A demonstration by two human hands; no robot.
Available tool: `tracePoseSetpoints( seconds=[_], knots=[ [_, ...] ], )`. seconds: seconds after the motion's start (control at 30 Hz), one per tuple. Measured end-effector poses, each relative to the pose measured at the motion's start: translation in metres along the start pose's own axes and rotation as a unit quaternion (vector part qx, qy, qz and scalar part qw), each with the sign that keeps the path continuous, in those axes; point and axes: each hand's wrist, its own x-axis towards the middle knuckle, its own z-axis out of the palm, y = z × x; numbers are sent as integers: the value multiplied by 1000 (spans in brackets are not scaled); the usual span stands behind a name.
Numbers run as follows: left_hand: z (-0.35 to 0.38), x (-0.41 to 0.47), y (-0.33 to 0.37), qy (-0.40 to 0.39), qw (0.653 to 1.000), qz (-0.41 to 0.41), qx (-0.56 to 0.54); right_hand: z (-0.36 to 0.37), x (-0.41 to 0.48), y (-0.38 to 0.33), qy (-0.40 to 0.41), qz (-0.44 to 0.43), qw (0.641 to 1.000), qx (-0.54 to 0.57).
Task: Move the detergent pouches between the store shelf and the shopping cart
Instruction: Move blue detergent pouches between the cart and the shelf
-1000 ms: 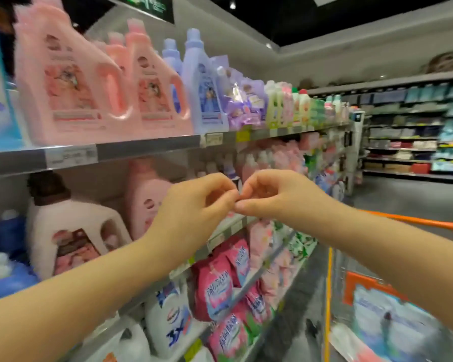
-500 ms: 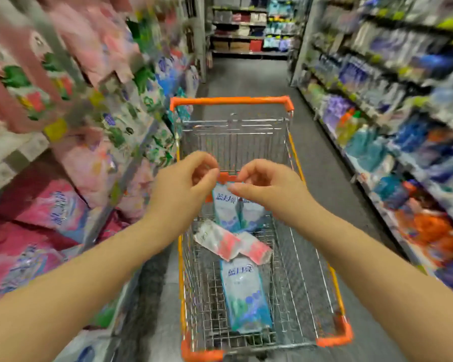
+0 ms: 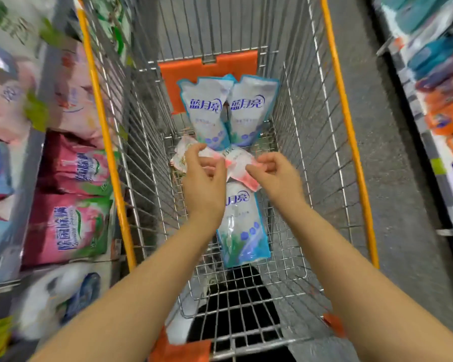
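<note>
since the frame half a second earlier, the two hands, then nearly fingertip to fingertip above the cart, have been parted and carried down toward the pink pouches, and the view has been tipped steeply into the basket.

the shopping cart (image 3: pixel 309 131), wire-walled with orange rails, is seen from above, its far end at 12 o'clock. two blue-and-white detergent pouches are leaned against that far end in front of an orange flap (image 3: pixel 209 66): the left blue pouch (image 3: pixel 207 111) at 11 o'clock of the basket's centre and the right blue pouch (image 3: pixel 251 111) at 1 o'clock, just beside each other. a third blue pouch (image 3: pixel 243 226) is laid flat on the basket floor toward 6 o'clock.

two pink-and-white pouches are laid across the centre, end to end. the left hand (image 3: pixel 204 178) is held over the left pink pouch (image 3: pixel 183 152) with fingers loosely curled. the right hand (image 3: pixel 275 176) is set at the 3 o'clock end of the right pink pouch (image 3: pixel 239 165), fingertips curled at its edge. whether either hand has actually closed on a pouch cannot be told — the frame is blurred there.

the store shelf (image 3: pixel 36 158) at 9 o'clock is stocked with red-and-pink pouches (image 3: pixel 68 226). orange packs (image 3: pixel 447 113) are ranged at 3 o'clock, across the aisle.
</note>
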Motion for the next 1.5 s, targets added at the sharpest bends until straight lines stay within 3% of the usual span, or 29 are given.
tracePoseSetpoints(
  seconds=[0.17, 0.23, 0.37, 0.47, 0.6, 0.7, 0.93, 1.17, 1.33, 1.5],
  knots=[
    [62, -8, -92, 9, 990, -137, 43, 37, 33, 85, 59, 94, 994, 15],
    [77, -18, -125, -6, 978, -184, 98, 47, 36, 121, 82, 134, 987, -37],
    [90, -33, -175, -42, 956, -243, 160, 62, 32, 184, 33, 237, 964, -116],
    [92, -39, -197, -75, 953, -264, 131, 74, 26, 212, 3, 277, 955, -105],
    [101, -41, -222, -69, 933, -350, 44, 79, 25, 224, -19, 296, 945, -139],
    [106, -41, -219, -63, 897, -436, -32, 74, 35, 225, -47, 335, 931, -135],
    [95, -37, -178, -53, 863, -502, -32, 60, 42, 179, -88, 348, 929, -92],
    [57, -62, -134, -92, 875, -468, -82, 38, -14, 120, -63, 345, 936, 17],
    [18, -67, -56, -106, 918, -371, -95, 15, -53, 57, -11, 244, 969, 42],
    [-27, -69, 36, -76, 959, -202, -185, -11, -81, -29, 22, 67, 997, 33]
  ],
)
